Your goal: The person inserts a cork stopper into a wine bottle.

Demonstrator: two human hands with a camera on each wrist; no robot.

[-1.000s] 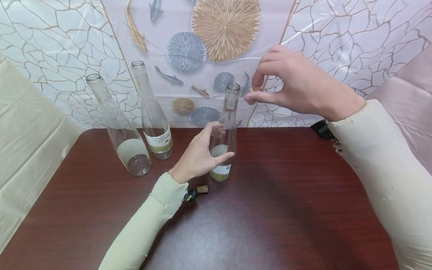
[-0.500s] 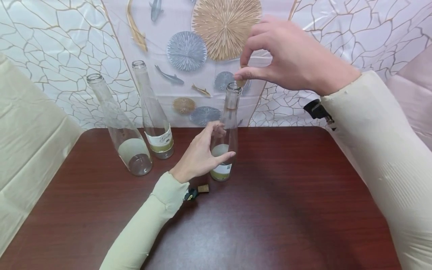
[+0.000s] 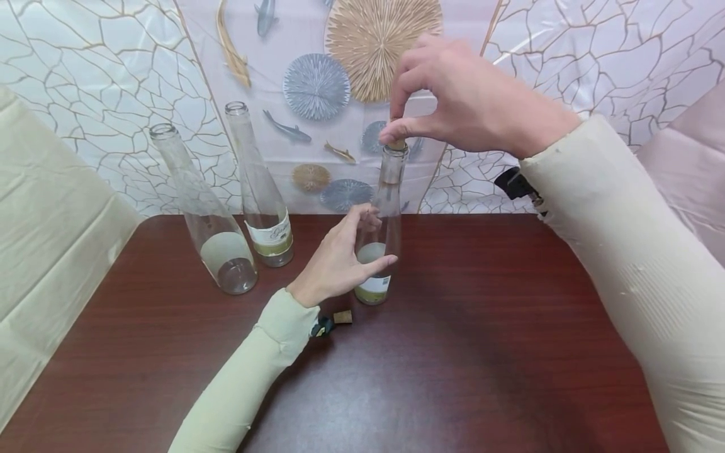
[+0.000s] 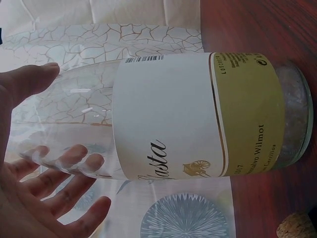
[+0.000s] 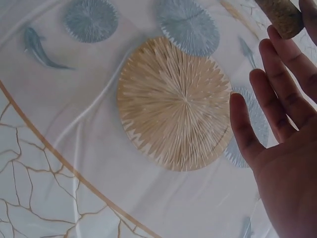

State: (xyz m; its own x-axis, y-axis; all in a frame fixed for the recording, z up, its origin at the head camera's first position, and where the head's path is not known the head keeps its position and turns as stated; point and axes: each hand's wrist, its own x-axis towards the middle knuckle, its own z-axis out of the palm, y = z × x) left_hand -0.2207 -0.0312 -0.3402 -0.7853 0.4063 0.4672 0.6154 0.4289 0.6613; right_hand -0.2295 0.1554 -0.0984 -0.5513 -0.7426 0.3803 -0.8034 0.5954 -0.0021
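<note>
A clear glass bottle (image 3: 391, 201) with a white and olive label stands upright on the table. My left hand (image 3: 337, 261) holds it round the body, thumb on the near side and fingers behind the glass. In the left wrist view the bottle's label (image 4: 168, 119) faces the camera. Above the bottle's mouth, my right hand (image 3: 453, 97) pinches a cork (image 5: 282, 17) between thumb and index finger. The lower end of that cork is at the rim; how far in it sits cannot be told. The other right fingers are spread in the right wrist view.
Two more glass bottles, one (image 3: 212, 226) at the left and one (image 3: 263, 195) behind it, stand uncorked. A loose cork (image 3: 342, 316) lies by my left wrist on the dark red table (image 3: 453, 377). A patterned curtain (image 3: 317, 38) hangs behind the table.
My right hand has moved left and up, then down onto the bottle's mouth, carrying the cork. The left hand and its bottle have kept their place.
</note>
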